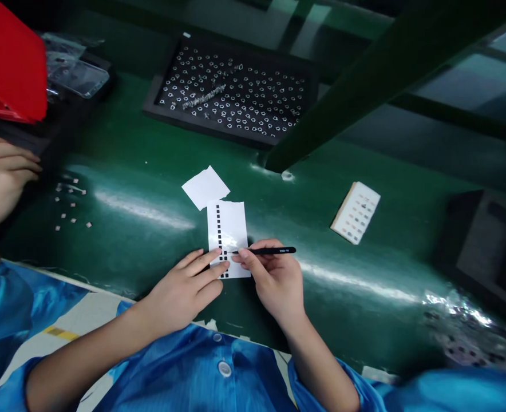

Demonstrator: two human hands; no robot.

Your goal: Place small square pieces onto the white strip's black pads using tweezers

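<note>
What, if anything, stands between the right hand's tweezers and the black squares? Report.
Nothing visible blocks the tweezers in the right hand; their tip is by the black squares. The left hand, fingers over the white sheet, appears to cover a few lower squares.

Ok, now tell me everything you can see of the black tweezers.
The tweezers are slim, black and smooth-looking, with small pale lettering near the rounded rear end; plastic or coated metal, I cannot tell. The person's right grip pinches them, the rear end sticking out to the right. They run nearly level across the picture, thin tips pointing left over the black-marked white sheet; whether these touch it or are closed is unclear.
</note>
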